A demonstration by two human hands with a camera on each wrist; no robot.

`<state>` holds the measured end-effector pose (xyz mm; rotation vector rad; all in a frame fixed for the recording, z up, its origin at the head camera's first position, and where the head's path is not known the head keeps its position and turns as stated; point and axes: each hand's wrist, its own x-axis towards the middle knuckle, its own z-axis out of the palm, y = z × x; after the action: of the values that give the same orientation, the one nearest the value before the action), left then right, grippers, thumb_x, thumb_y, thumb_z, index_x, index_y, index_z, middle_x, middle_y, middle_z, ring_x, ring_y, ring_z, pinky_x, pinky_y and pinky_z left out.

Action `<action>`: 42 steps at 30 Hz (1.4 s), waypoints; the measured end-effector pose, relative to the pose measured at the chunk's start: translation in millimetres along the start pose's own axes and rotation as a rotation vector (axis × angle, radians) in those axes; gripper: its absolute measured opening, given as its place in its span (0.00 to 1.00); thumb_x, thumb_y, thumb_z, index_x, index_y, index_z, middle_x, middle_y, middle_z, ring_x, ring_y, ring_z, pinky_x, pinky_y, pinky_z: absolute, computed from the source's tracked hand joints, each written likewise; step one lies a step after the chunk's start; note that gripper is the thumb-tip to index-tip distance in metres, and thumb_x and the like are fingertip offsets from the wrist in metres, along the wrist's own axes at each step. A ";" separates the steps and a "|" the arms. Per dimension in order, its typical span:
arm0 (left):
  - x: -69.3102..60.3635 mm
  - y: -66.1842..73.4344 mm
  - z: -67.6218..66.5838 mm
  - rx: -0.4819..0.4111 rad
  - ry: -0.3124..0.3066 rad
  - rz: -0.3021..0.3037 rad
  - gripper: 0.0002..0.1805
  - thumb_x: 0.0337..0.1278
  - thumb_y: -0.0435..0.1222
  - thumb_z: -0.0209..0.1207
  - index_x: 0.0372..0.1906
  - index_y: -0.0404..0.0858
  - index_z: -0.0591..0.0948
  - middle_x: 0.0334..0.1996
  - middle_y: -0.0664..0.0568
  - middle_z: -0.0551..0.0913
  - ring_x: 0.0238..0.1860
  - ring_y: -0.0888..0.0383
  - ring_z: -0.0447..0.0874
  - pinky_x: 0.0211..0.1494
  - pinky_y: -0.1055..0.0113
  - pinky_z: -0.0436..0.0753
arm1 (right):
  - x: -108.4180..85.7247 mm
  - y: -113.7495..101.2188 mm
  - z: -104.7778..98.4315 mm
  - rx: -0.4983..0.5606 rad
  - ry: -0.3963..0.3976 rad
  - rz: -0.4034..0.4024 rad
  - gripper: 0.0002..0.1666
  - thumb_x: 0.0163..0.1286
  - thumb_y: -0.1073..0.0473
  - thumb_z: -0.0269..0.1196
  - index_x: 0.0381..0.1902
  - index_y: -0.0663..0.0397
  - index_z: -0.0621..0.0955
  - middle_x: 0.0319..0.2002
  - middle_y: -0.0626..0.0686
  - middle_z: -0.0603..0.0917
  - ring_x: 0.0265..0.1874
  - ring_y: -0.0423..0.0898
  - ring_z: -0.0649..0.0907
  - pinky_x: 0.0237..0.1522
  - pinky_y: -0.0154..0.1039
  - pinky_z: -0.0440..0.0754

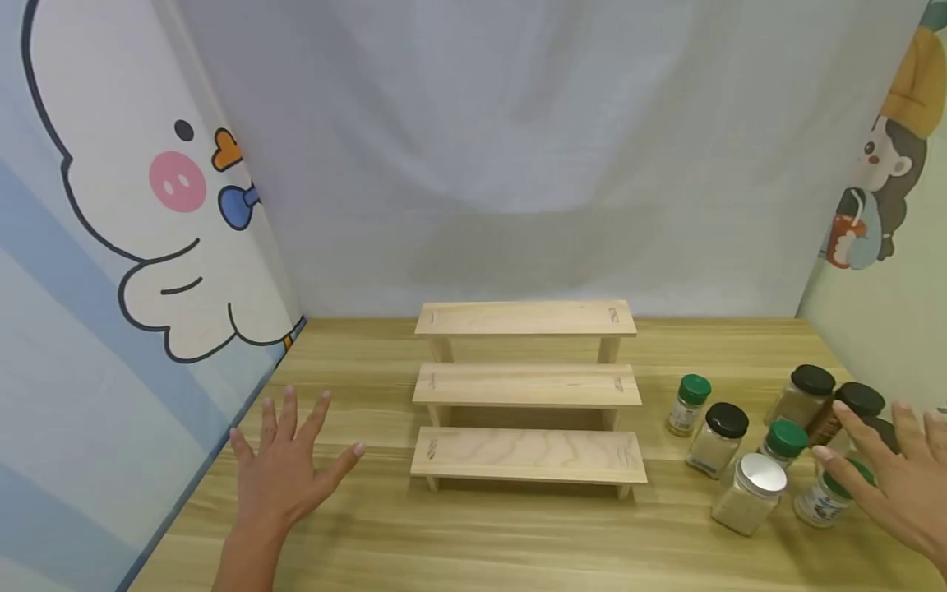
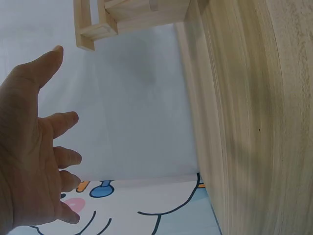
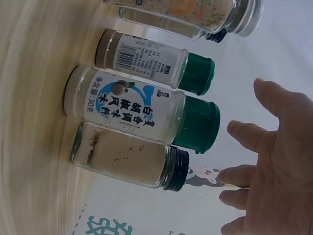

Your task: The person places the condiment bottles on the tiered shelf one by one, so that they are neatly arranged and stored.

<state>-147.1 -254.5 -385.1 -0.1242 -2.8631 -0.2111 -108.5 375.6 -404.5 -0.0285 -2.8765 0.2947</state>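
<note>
My left hand [image 1: 279, 470] hovers over the table left of a three-step wooden rack [image 1: 528, 385], fingers spread, holding nothing. Over at the right edge, my right hand [image 1: 906, 481] is spread above a group of spice jars and covers part of them. Nearest to it are a green-capped pepper shaker [image 1: 823, 500] and several black-lidded jars [image 1: 811, 385]. A silver-lidded jar [image 1: 750, 493] stands in front, beside another green-capped shaker [image 1: 784, 441]. Closer to the rack are a black-lidded jar [image 1: 718, 441] and a small green-capped shaker [image 1: 688, 404]. In the right wrist view, the fingers are apart from the jars.
The wooden table [image 1: 355, 543] meets a pale cloth backdrop [image 1: 547, 164] behind the rack. A side panel with a cartoon duck [image 1: 148, 214] bounds the left, and another with a cartoon figure [image 1: 880, 181] bounds the right.
</note>
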 end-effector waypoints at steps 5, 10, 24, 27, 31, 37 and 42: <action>1.7 0.8 2.4 0.007 -0.005 0.005 0.47 0.52 0.69 0.46 0.73 0.46 0.55 0.69 0.31 0.45 0.68 0.33 0.32 0.55 0.28 0.32 | 2.5 -4.1 -4.8 -0.006 0.000 0.003 0.45 0.70 0.35 0.44 0.72 0.54 0.43 0.60 0.86 0.40 0.57 0.82 0.33 0.53 0.70 0.26; 5.5 3.4 3.6 -0.003 -0.013 0.006 0.47 0.53 0.68 0.46 0.72 0.46 0.55 0.69 0.31 0.45 0.68 0.34 0.31 0.55 0.28 0.31 | 7.1 -9.8 -12.0 -0.025 -0.009 0.002 0.47 0.70 0.34 0.44 0.73 0.52 0.42 0.60 0.85 0.39 0.57 0.83 0.36 0.52 0.71 0.28; 17.0 11.1 -1.3 -0.022 -0.090 0.024 0.49 0.51 0.70 0.44 0.72 0.45 0.55 0.69 0.31 0.45 0.67 0.31 0.35 0.54 0.27 0.35 | 7.3 -8.1 -6.5 -0.032 -0.019 -0.083 0.45 0.70 0.38 0.48 0.73 0.51 0.44 0.63 0.81 0.45 0.57 0.83 0.41 0.48 0.75 0.29; 17.1 15.0 -3.7 -0.068 -0.069 0.043 0.48 0.52 0.68 0.47 0.71 0.44 0.57 0.68 0.31 0.49 0.67 0.31 0.40 0.55 0.27 0.40 | 4.2 -10.6 -5.9 0.010 0.034 -0.122 0.43 0.70 0.41 0.51 0.73 0.54 0.47 0.61 0.82 0.50 0.58 0.81 0.46 0.52 0.74 0.36; 14.6 20.3 -2.4 -0.171 0.010 0.062 0.42 0.56 0.60 0.55 0.68 0.39 0.62 0.65 0.30 0.56 0.64 0.31 0.52 0.56 0.30 0.50 | -1.9 -17.5 -6.1 0.117 0.091 -0.176 0.41 0.69 0.50 0.56 0.71 0.61 0.53 0.60 0.81 0.55 0.55 0.82 0.56 0.49 0.74 0.51; 10.6 26.9 9.7 -0.353 0.092 0.080 0.35 0.57 0.48 0.60 0.66 0.36 0.65 0.60 0.32 0.66 0.54 0.32 0.68 0.50 0.36 0.67 | -8.0 -35.5 -2.8 0.231 0.189 -0.169 0.37 0.67 0.56 0.60 0.66 0.68 0.60 0.58 0.79 0.63 0.50 0.80 0.64 0.40 0.74 0.62; 9.1 32.4 20.1 -0.497 0.147 0.085 0.32 0.56 0.41 0.63 0.64 0.35 0.68 0.59 0.37 0.70 0.57 0.37 0.67 0.52 0.40 0.68 | -14.7 -54.8 5.5 0.375 0.294 -0.032 0.32 0.66 0.61 0.60 0.65 0.67 0.64 0.50 0.73 0.72 0.47 0.74 0.70 0.46 0.64 0.67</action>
<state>-157.6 -218.9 -397.5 -0.3090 -2.5933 -0.8705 -95.3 320.2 -402.3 0.0391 -2.4880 0.7499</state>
